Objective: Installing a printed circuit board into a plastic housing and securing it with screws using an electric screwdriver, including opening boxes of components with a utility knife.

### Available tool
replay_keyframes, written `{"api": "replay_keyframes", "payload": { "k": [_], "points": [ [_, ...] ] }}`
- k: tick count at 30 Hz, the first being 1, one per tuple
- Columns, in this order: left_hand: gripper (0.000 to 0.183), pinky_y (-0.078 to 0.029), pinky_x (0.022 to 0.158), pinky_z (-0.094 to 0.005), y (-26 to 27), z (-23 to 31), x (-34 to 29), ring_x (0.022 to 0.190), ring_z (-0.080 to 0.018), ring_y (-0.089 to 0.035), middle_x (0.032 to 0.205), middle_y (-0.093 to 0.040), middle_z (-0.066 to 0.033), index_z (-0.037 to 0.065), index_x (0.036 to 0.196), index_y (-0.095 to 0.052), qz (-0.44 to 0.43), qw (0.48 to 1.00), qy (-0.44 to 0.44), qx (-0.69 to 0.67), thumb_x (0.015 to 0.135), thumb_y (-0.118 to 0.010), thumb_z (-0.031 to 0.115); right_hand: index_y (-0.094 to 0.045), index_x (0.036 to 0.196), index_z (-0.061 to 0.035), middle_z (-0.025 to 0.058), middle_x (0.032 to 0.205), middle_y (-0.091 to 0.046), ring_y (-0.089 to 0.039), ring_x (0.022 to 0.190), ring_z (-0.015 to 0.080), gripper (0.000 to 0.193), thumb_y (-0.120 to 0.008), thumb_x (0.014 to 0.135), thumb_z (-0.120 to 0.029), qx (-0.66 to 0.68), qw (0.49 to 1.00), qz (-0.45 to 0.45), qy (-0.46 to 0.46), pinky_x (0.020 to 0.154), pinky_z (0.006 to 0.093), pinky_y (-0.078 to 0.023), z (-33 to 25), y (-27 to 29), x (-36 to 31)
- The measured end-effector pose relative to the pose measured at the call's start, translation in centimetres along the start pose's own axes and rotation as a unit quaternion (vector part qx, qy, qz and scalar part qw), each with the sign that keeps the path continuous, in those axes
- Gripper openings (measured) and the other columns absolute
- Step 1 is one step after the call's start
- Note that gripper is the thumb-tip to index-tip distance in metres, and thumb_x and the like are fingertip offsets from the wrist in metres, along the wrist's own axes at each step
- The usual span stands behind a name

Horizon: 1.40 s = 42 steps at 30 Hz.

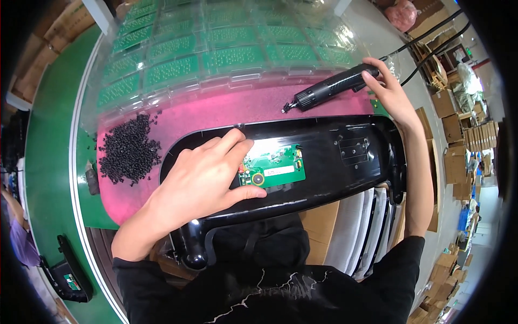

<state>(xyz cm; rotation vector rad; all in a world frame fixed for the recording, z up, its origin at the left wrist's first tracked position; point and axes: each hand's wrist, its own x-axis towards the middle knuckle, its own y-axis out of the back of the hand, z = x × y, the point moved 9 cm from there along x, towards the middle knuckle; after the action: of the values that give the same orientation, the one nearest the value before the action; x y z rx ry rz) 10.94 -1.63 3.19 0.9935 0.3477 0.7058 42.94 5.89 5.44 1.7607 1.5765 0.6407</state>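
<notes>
A long black plastic housing (324, 178) lies across the pink mat in front of me, with a green circuit board (278, 171) inside it. My left hand (208, 167) rests over the board's left end, its thumb and fingers spread, covering part of it. In my right hand (386, 89) is a black electric screwdriver (332, 89), gripped near its rear end where the cable leaves. The tool's tip points left and down, with small black screws clustered at it, just beyond the housing's far edge.
A heap of small black screws (130, 148) lies on the pink mat (216, 110) at left. Clear plastic trays of green circuit boards (232, 56) fill the far side. Another black housing (67, 270) sits at far left near a person in purple (24, 237). Cardboard boxes (448, 113) stand right.
</notes>
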Motion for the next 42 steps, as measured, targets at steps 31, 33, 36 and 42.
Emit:
{"api": "replay_keyframes", "payload": {
  "k": [31, 33, 36, 42],
  "points": [
    [0.011, -0.047, 0.068, -0.0348, 1.0, 0.8, -0.7, 0.075, -0.0278, -0.059, 0.079, -0.061, -0.0129, -0.004, 0.086, -0.062, -0.017, 0.915, -0.156, -0.371, 0.083, -0.067, 0.005, -0.046, 0.097, -0.0119, -0.003, 0.056, -0.054, -0.049, 0.039, 0.0081, 0.047, -0.07, 0.082, -0.05, 0.668, 0.603, -0.202, 0.386, 0.042, 0.025, -0.041, -20.6, -6.8, -12.7],
    [0.009, -0.049, 0.065, -0.0341, 1.6, 1.1, -0.8, 0.073, -0.0279, -0.061, 0.08, -0.061, -0.0135, -0.003, 0.083, -0.063, 0.041, 0.928, -0.18, -0.323, 0.076, -0.068, -0.003, -0.046, 0.097, -0.0121, -0.003, 0.055, -0.054, -0.049, 0.039, 0.0081, 0.048, -0.07, 0.082, -0.051, 0.662, 0.628, -0.177, 0.368, 0.042, 0.025, -0.042, -20.3, -6.9, -12.9],
    [0.019, -0.052, 0.061, -0.0288, 3.9, 0.1, -1.4, 0.072, -0.0216, -0.064, 0.081, -0.064, -0.0117, -0.001, 0.083, -0.065, 0.204, 0.93, -0.173, -0.252, 0.07, -0.062, -0.015, -0.046, 0.096, -0.0122, -0.0031, 0.055, -0.054, -0.049, 0.039, 0.008, 0.049, -0.071, 0.081, -0.052, 0.653, 0.668, -0.139, 0.329, 0.042, 0.025, -0.042, -19.2, -6.9, -13.3],
    [0.01, -0.054, 0.061, -0.0291, 3.0, -0.6, -0.5, 0.071, -0.0205, -0.069, 0.078, -0.069, -0.0114, -0.003, 0.086, -0.068, 0.159, 0.949, -0.128, -0.239, 0.077, -0.07, -0.003, -0.046, 0.095, -0.0108, -0.003, 0.056, -0.054, -0.048, 0.041, 0.0068, 0.046, -0.073, 0.078, -0.043, 0.633, 0.651, -0.042, 0.418, 0.048, 0.0255, -0.045, -18.6, -4.4, -14.4]
  ]
}}
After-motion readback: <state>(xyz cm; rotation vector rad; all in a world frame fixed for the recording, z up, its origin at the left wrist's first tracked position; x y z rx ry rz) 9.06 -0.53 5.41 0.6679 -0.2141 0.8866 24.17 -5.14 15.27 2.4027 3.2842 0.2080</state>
